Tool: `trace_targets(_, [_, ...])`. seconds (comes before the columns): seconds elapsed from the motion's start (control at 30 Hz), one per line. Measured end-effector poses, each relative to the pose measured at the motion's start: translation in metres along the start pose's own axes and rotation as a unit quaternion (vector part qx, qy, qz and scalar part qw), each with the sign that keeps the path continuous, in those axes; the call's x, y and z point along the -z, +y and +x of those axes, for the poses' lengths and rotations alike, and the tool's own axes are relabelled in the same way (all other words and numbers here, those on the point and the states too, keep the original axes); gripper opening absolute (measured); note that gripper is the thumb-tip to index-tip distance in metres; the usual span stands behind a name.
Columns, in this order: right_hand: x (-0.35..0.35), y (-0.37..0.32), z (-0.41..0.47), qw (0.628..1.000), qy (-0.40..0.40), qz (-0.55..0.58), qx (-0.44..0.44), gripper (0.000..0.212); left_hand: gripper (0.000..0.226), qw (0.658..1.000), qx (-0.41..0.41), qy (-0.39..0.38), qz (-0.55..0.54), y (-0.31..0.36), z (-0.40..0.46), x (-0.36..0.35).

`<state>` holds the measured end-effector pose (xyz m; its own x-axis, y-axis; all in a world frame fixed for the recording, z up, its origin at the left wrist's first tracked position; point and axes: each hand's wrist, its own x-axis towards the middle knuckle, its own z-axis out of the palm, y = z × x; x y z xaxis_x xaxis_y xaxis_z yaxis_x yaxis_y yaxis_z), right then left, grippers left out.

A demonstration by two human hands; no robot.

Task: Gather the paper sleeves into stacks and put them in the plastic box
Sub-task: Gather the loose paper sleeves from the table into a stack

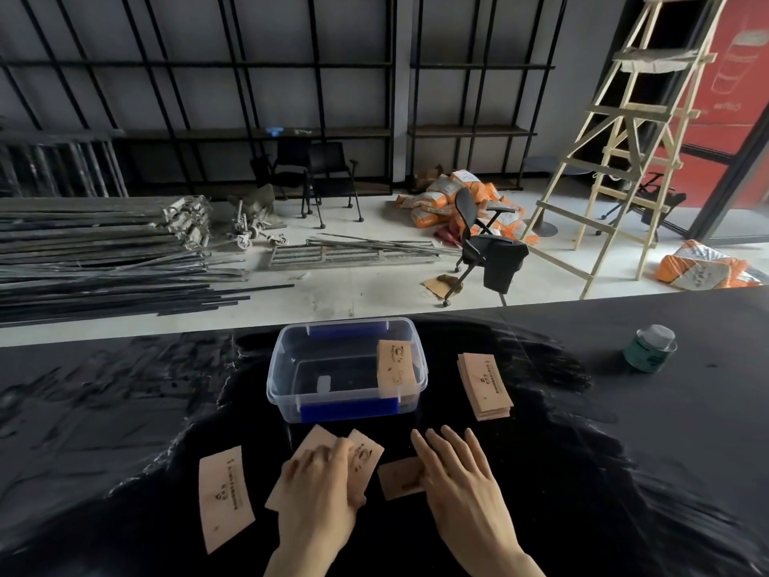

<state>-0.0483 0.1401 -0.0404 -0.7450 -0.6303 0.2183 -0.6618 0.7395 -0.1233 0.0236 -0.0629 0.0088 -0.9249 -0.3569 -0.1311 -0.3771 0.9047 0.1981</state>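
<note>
A clear plastic box [287, 368] with blue latches stands on the black table; one stack of tan paper sleeves [396, 368] leans inside its right end. Another sleeve stack [484, 385] lies to the right of the box. My left hand [320, 481] presses on a few overlapping sleeves [366, 451] below the box, fingers curled over them. Flat, with fingers spread, my right hand [455, 472] rests on a single sleeve [397, 478]. A lone sleeve [222, 493] lies at the left.
A green can with a white cap [650, 347] stands at the table's right. Beyond the table's far edge are metal bars, office chairs, sacks and a wooden ladder on the floor.
</note>
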Motion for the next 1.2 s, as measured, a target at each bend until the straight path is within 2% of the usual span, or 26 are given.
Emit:
trace_targets(0.1, [-0.002, 0.001, 0.0, 1.0, 0.004, -0.007, 0.01, 0.066, 0.062, 0.991, 0.007, 0.048, -0.126, 0.001, 0.001, -0.003])
trace_targets(0.17, [0.001, -0.001, 0.0, 1.0, 0.018, 0.012, 0.015, 0.061, 0.056, 0.971, -0.019, 0.059, -0.23, 0.005, 0.003, -0.001])
trace_targets(0.23, [0.0, -0.002, 0.001, 0.998, 0.034, 0.043, 0.018, 0.066, 0.049, 0.953, -0.06, 0.009, -0.298, 0.01, 0.006, -0.002])
trace_targets(0.3, [0.0, -0.004, 0.003, 0.998, 0.033, 0.047, 0.006, 0.085, 0.048, 0.933, -0.093, -0.05, -0.345, 0.017, 0.005, 0.001])
trace_targets(0.37, [-0.001, -0.006, 0.006, 0.999, 0.029, 0.03, 0.017, 0.09, 0.05, 0.874, -0.094, -0.073, -0.471, 0.024, 0.003, 0.003])
trace_targets(0.4, [-0.002, -0.008, 0.006, 0.999, 0.019, 0.023, 0.031, 0.083, 0.05, 0.845, -0.079, -0.079, -0.523, 0.025, 0.002, 0.001])
trace_targets(0.43, [-0.002, -0.009, 0.006, 0.999, 0.008, 0.015, 0.044, 0.076, 0.048, 0.83, -0.057, -0.068, -0.55, 0.025, 0.0, -0.001])
trace_targets(0.47, [-0.002, -0.01, 0.006, 0.999, -0.002, 0.006, 0.051, 0.071, 0.044, 0.831, -0.031, -0.029, -0.555, 0.022, -0.002, -0.003])
trace_targets(0.5, [-0.002, -0.01, 0.007, 0.999, -0.007, -0.001, 0.05, 0.068, 0.036, 0.848, -0.001, 0.038, -0.529, 0.016, -0.003, -0.006])
trace_targets(0.57, [-0.004, -0.01, 0.01, 0.999, -0.009, -0.012, 0.045, 0.067, 0.021, 0.899, 0.058, 0.177, -0.397, -0.006, -0.003, -0.016])
trace_targets(0.6, [-0.006, -0.01, 0.011, 0.999, -0.009, -0.018, 0.045, 0.068, 0.023, 0.933, 0.088, 0.198, -0.286, -0.018, -0.004, -0.016])
trace_targets(0.63, [-0.006, -0.011, 0.013, 0.999, -0.011, -0.021, 0.046, 0.069, 0.037, 0.959, 0.127, 0.179, -0.178, -0.028, -0.005, -0.017])
trace_targets(0.7, [-0.005, -0.015, 0.017, 0.998, -0.015, -0.021, 0.05, 0.069, 0.065, 0.977, 0.173, 0.102, -0.068, -0.041, -0.008, -0.014])
trace_targets(0.77, [-0.007, -0.02, 0.021, 0.998, -0.015, -0.021, 0.06, 0.072, 0.067, 0.981, 0.153, 0.083, -0.09, -0.045, -0.01, -0.01])
trace_targets(0.83, [-0.009, -0.025, 0.022, 0.997, -0.025, -0.013, 0.071, 0.08, 0.064, 0.977, 0.097, 0.086, -0.167, -0.047, -0.011, -0.006])
trace_targets(0.9, [-0.01, -0.031, 0.025, 0.996, -0.028, -0.015, 0.082, 0.089, 0.058, 0.96, 0.048, 0.064, -0.268, -0.044, -0.012, 0.001])
trace_targets(0.97, [-0.013, -0.04, 0.027, 0.996, -0.012, -0.011, 0.09, 0.088, 0.05, 0.93, 0.022, 0.032, -0.366, -0.034, -0.013, 0.013])
trace_targets(1.07, [-0.01, -0.051, 0.029, 0.995, -0.022, -0.001, 0.094, 0.083, 0.049, 0.855, -0.016, -0.015, -0.518, -0.021, -0.016, 0.021])
trace_targets(1.1, [-0.008, -0.053, 0.03, 0.995, -0.033, -0.004, 0.096, 0.081, 0.049, 0.842, -0.012, 0.0, -0.539, -0.023, -0.018, 0.018])
trace_targets(1.13, [-0.005, -0.054, 0.032, 0.994, -0.041, -0.006, 0.099, 0.078, 0.046, 0.845, 0.015, 0.05, -0.532, -0.029, -0.019, 0.014])
trace_targets(1.17, [-0.004, -0.055, 0.033, 0.994, -0.041, -0.006, 0.103, 0.073, 0.041, 0.857, 0.057, 0.127, -0.497, -0.039, -0.019, 0.008])
trace_targets(1.2, [-0.004, -0.055, 0.034, 0.994, -0.032, -0.005, 0.102, 0.067, 0.035, 0.881, 0.099, 0.209, -0.414, -0.052, -0.018, -0.001])
